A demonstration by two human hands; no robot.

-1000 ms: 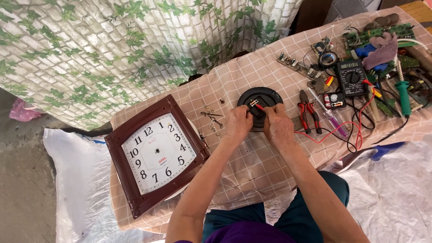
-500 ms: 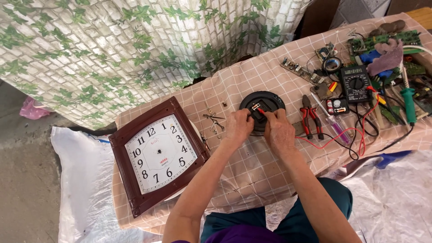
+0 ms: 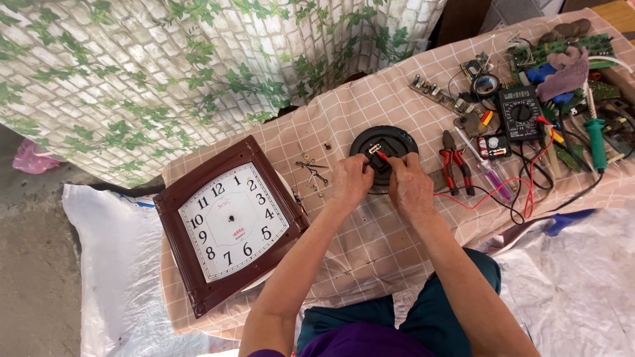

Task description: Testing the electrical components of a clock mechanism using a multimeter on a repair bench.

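A person sits at a low table covered with a pink checked cloth (image 3: 370,244), seen from above. Both hands meet at the centre of the cloth on a round black disc (image 3: 384,144), a flat plastic part with raised rings and a small block in its middle where a red-tipped lead touches metal contacts. The left hand (image 3: 350,183) pinches at the disc's 7 o'clock edge; the right hand (image 3: 410,186) grips its 5 o'clock edge, fingers curled close, the 2 hands nearly touching. At the disc's 8 o'clock, well apart, lies a dark brown square wall clock (image 3: 230,221) with a white face and no hands on it. At 3 o'clock lie red-handled pliers (image 3: 454,164), and beyond them a black multimeter (image 3: 520,112) with red and black leads trailing.
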